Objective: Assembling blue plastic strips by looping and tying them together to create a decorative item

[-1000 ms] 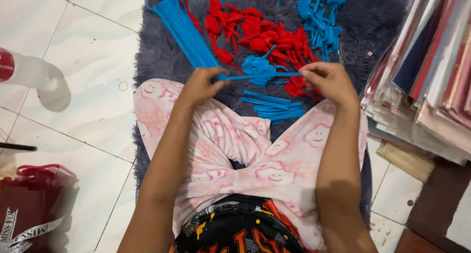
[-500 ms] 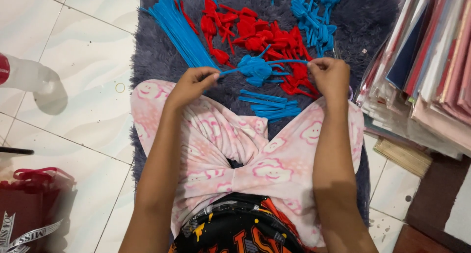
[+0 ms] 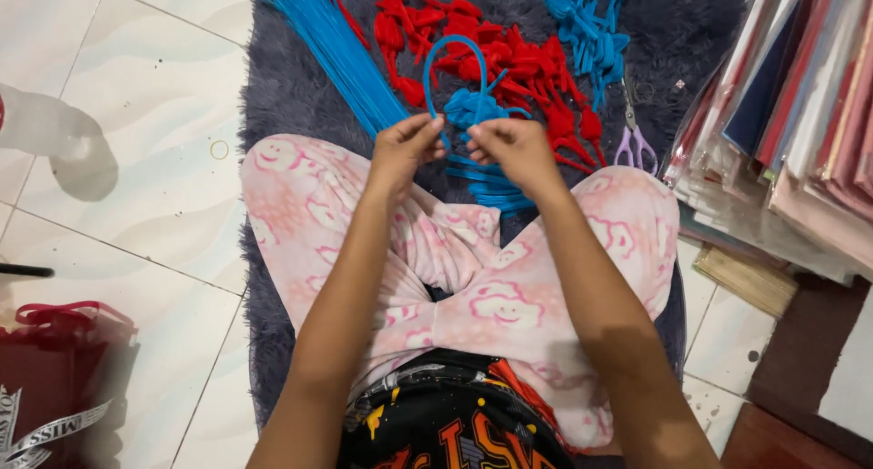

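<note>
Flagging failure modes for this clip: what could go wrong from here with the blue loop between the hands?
1. The arched blue pipe-cleaner loop is pinched only at its ends by left hand and right hand; it may spring free.
2. The finished red twisted pieces lie right behind and could snag it.
3. The purple-handled scissors lie close to the right hand.

You sit on a shaggy grey rug [image 3: 291,96] over glossy white floor tiles [image 3: 145,114], with a dark reddish-brown floor patch [image 3: 800,369] at your right.
</note>
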